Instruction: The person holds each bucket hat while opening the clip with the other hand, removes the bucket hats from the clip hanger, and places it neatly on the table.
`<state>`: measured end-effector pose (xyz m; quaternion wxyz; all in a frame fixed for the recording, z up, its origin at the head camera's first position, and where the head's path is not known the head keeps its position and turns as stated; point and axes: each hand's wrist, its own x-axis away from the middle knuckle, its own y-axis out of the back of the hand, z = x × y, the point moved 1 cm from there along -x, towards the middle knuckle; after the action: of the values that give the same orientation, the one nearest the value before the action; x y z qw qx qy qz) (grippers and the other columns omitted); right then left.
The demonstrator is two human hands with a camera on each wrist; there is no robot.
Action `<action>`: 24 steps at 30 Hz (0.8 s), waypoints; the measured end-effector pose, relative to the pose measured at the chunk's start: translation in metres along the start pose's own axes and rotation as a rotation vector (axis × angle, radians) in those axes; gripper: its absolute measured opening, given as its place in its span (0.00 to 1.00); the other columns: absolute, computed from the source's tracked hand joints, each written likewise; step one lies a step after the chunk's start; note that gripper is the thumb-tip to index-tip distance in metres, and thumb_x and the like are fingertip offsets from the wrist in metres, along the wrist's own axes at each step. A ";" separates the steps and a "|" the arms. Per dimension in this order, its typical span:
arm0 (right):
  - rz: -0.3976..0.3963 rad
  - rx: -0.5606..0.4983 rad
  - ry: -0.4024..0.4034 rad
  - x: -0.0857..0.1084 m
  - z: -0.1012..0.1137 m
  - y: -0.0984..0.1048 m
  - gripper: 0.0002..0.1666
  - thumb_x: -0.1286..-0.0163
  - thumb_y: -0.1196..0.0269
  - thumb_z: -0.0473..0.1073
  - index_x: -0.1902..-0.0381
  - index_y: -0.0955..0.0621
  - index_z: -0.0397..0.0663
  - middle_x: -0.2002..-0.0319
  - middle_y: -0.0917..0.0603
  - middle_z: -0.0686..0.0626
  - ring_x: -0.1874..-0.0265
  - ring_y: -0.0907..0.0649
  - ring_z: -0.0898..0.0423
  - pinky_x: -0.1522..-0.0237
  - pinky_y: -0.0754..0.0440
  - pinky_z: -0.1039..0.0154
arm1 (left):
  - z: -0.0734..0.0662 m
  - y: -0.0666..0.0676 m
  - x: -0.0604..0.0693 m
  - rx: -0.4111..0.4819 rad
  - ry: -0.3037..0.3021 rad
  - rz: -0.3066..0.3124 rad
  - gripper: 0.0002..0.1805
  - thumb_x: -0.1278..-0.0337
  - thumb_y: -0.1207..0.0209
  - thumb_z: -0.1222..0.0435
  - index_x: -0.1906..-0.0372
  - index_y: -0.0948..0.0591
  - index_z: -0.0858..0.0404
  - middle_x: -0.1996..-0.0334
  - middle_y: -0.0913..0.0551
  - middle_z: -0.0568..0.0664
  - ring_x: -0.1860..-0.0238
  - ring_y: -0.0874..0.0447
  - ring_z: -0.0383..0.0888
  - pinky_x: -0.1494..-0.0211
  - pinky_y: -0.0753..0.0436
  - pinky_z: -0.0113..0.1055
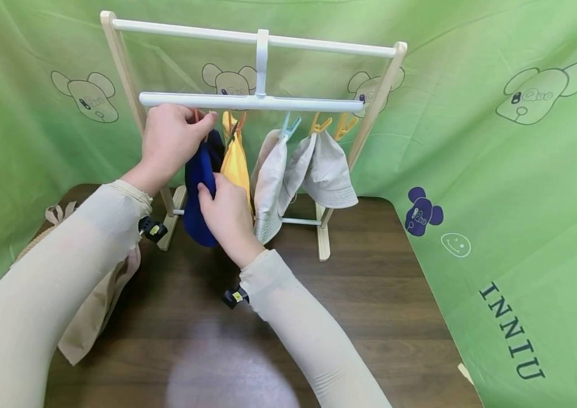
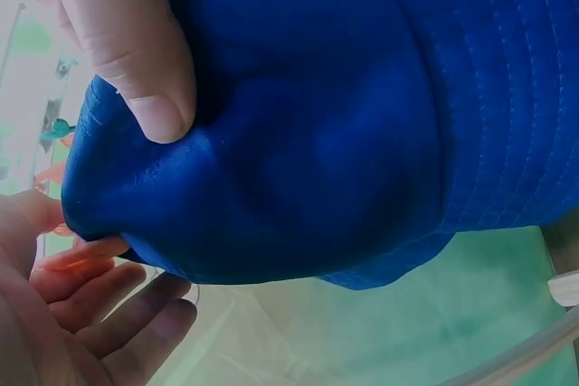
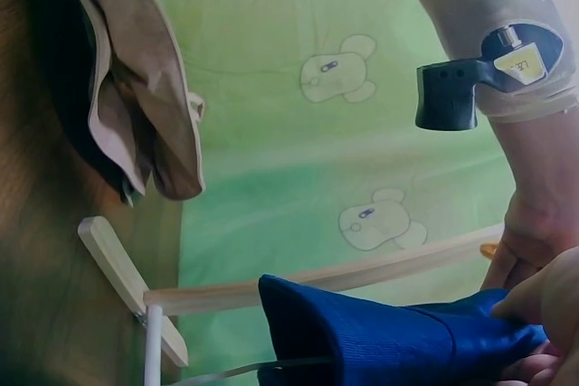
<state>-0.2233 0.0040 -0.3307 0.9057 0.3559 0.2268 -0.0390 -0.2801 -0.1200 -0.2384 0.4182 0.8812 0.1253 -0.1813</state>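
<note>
Left hand (image 1: 173, 133): thumb and fingers closing together on an orange clip (image 2: 86, 255), just under the white hanger (image 1: 196, 101). Right hand (image 1: 229, 209): lower down, thumb and fingers clamping the blue hat (image 1: 199, 212), thumb pressing flat on the cloth. Hat crown is sitting between the two hands' fingers, its top edge meeting the clip; brim is hanging below the right thumb. Yellow hat (image 1: 237, 164) is hanging just above the right fingers, pale hats (image 1: 329, 175) to their right. Beige bag (image 1: 107, 294) is lying below the left fingers, well apart.
</note>
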 end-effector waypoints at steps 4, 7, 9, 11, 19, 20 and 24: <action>-0.009 0.005 -0.011 -0.001 -0.001 0.001 0.12 0.24 0.39 0.51 0.61 0.16 0.51 0.74 0.15 0.53 0.74 0.14 0.57 0.74 0.19 0.64 | 0.000 0.000 0.000 0.010 0.004 -0.003 0.32 0.33 0.47 0.36 0.74 0.11 0.57 0.76 0.14 0.47 0.75 0.22 0.43 0.73 0.31 0.37; -0.011 0.009 -0.011 -0.002 -0.001 0.002 0.13 0.23 0.40 0.51 0.63 0.16 0.50 0.76 0.16 0.53 0.75 0.15 0.58 0.75 0.20 0.65 | 0.000 0.000 0.000 0.007 0.008 -0.001 0.32 0.32 0.46 0.36 0.74 0.11 0.57 0.76 0.13 0.47 0.75 0.22 0.44 0.73 0.31 0.37; -0.008 0.016 -0.009 -0.002 -0.001 0.002 0.14 0.23 0.40 0.51 0.64 0.16 0.50 0.77 0.17 0.53 0.76 0.16 0.58 0.76 0.21 0.65 | 0.000 0.000 0.000 0.002 0.008 0.002 0.32 0.32 0.47 0.36 0.74 0.11 0.57 0.75 0.13 0.48 0.75 0.22 0.44 0.73 0.31 0.37; -0.005 0.024 -0.003 -0.002 -0.001 0.003 0.14 0.23 0.40 0.51 0.65 0.17 0.50 0.78 0.17 0.53 0.77 0.16 0.57 0.77 0.22 0.66 | 0.000 0.001 0.000 -0.002 0.006 0.004 0.32 0.32 0.47 0.37 0.74 0.10 0.58 0.75 0.13 0.48 0.75 0.22 0.44 0.73 0.31 0.37; -0.011 0.032 0.023 -0.002 -0.001 0.003 0.15 0.23 0.40 0.50 0.67 0.17 0.49 0.78 0.18 0.53 0.76 0.16 0.57 0.76 0.21 0.65 | 0.000 0.002 0.000 -0.012 -0.015 -0.001 0.33 0.32 0.47 0.36 0.77 0.11 0.57 0.77 0.14 0.47 0.76 0.23 0.43 0.74 0.32 0.37; -0.011 0.031 0.023 -0.002 -0.001 0.003 0.15 0.23 0.40 0.50 0.67 0.17 0.49 0.78 0.18 0.53 0.76 0.16 0.57 0.76 0.21 0.65 | 0.000 0.002 0.000 -0.011 -0.018 -0.002 0.33 0.32 0.47 0.36 0.77 0.11 0.57 0.77 0.14 0.47 0.76 0.23 0.43 0.74 0.32 0.37; -0.006 0.019 0.020 -0.002 -0.002 0.003 0.15 0.23 0.40 0.51 0.69 0.18 0.50 0.80 0.19 0.53 0.78 0.17 0.58 0.78 0.23 0.67 | 0.001 0.002 0.000 -0.016 -0.035 -0.009 0.33 0.32 0.47 0.37 0.78 0.12 0.57 0.78 0.15 0.48 0.77 0.23 0.44 0.74 0.33 0.37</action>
<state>-0.2254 0.0075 -0.3290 0.8999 0.3641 0.2367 -0.0404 -0.2797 -0.1220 -0.2380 0.4265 0.8740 0.1236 -0.1975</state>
